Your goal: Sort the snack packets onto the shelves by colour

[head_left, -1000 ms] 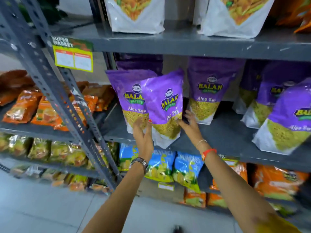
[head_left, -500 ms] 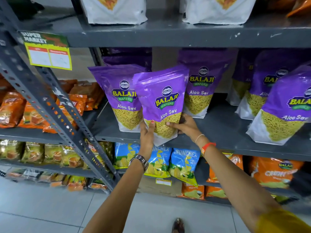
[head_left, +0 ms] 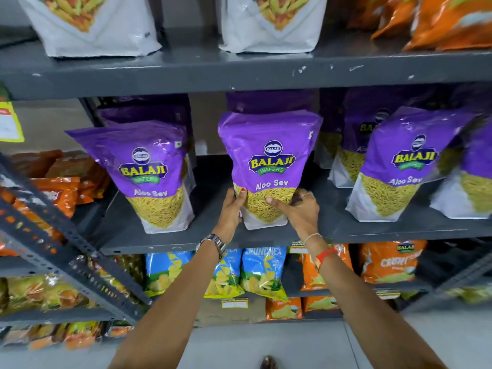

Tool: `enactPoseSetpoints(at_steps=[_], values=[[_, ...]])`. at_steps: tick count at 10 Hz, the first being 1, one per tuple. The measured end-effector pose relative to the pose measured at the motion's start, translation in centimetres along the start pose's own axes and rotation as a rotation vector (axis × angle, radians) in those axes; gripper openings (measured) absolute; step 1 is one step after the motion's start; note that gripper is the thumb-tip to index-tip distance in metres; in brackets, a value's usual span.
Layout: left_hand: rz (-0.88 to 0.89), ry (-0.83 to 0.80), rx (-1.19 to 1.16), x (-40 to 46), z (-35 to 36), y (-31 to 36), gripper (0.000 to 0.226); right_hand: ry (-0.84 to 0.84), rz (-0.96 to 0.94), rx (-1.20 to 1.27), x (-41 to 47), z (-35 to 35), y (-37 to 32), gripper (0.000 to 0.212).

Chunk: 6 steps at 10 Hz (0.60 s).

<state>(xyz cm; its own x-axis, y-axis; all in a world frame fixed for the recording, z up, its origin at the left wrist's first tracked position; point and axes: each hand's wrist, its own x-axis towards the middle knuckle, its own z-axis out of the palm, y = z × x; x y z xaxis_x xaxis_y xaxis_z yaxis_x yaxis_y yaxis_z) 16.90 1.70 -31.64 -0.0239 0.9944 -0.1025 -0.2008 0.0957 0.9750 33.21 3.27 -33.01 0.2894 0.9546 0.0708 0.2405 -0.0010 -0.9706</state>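
At the nine o'clock edge, orange packets crowd a neighbouring rack behind a slanted perforated steel brace, with a yellow price tag above them. On the grey middle shelf, a purple Balaji Aloo Sev packet stands upright at about ten o'clock of the hands. At centre, both hands grip the lower part of a second purple packet, which stands upright with its white base on the shelf — the left hand, a metal watch at its wrist, closes on the packet's bottom-left corner with the thumb on the front, and the right hand, wearing a thin bangle and an orange wristband, clasps the bottom-right corner, thumb lying across the yellow print. More purple packets stand at three o'clock on the same shelf, and others sit behind in shadow. At twelve o'clock, the top shelf carries two white packets, with orange bags at one o'clock. Below, at six o'clock, blue packets fill the lower shelf — orange ones sit to their right. A shoe tip shows on the floor.
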Motion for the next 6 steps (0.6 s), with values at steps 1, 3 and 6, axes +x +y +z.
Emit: enactPoseSetpoints(at_steps=[1,3,6], values=[[-0.034,-0.013,-0.004,0.6,0.4,-0.6,0.021,0.027,0.009,0.000,0.1,-0.2,0.6,0.054],[-0.061,-0.022,-0.001,1.9,0.3,-0.9,0.022,0.078,0.007,-0.016,-0.1,0.3,0.6,0.054],[0.010,0.075,0.021,1.0,1.2,-0.4,0.043,0.022,-0.011,-0.095,-0.9,-0.3,0.0,0.076]])
